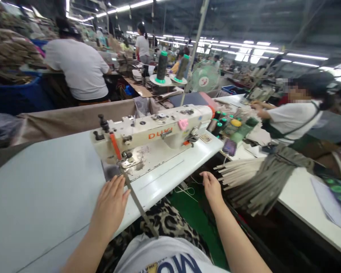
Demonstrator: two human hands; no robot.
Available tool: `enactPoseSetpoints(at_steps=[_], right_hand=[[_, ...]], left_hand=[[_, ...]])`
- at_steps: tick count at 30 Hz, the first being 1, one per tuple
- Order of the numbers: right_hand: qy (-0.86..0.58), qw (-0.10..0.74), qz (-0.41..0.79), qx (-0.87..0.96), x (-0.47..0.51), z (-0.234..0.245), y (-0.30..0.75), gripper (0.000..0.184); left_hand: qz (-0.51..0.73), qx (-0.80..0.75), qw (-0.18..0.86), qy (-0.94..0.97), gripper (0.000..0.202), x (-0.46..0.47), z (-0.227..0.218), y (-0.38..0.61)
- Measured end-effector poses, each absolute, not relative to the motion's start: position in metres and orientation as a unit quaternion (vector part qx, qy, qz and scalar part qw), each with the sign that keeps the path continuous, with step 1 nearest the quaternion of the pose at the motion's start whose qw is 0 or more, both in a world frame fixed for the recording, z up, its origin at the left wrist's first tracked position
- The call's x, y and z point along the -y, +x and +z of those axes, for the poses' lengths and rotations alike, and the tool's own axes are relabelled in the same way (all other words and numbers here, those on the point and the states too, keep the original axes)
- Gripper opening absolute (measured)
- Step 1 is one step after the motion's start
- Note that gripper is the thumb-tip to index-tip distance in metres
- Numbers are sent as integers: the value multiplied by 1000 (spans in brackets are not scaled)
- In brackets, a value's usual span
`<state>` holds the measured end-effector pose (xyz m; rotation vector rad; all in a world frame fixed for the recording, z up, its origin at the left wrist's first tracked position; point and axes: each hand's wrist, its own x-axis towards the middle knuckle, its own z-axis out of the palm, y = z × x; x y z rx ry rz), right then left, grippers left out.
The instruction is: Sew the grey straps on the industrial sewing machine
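My left hand lies flat on the white table, fingers stretched out, its thumb at the edge of a narrow grey-brown fabric strip. That strip runs from under the presser foot of a sewing machine down over the table edge to my lap. My right hand hangs past the table's front edge, fingers curled together; whatever they hold, if anything, I cannot make out. Close to its right is a tied bundle of beige and grey strips.
Two dark thread cones stand behind the machine, near a green fan. Several thread spools crowd the right side. A co-worker sits at the right; another person sits ahead, back turned. A blue bin is at left.
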<state>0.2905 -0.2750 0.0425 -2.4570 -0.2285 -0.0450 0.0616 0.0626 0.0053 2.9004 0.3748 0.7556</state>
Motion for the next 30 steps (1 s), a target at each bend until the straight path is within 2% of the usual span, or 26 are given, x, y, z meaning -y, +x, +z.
enactPoseSetpoints(at_steps=[3,6,10,13,15,20,23,30], right_hand=[[-961,273,-43,-16,327,47,322,41],[-968,212,-64,-118,371,58,342,37],[-953,149,-93,-247,415,79,365,49],[-938,123,-91,-311,436,91,384,60],[-932,113,-79,-334,446,96,397,62],[-924,112,-52,-363,454,95,421,47],[-919,126,-54,-370,454,92,429,46],[-901,218,-70,-368,460,99,434,39]], left_hand=[[256,-110,58,959,62,-67,-1,61],[251,-103,54,961,63,-70,-5,59],[248,-100,54,962,61,-73,-9,59],[248,-97,50,963,62,-75,-12,59],[250,-94,48,963,63,-76,-15,59],[257,-92,50,961,67,-78,-20,59],[257,-93,50,961,67,-78,-19,60],[256,-90,47,961,66,-76,-15,60]])
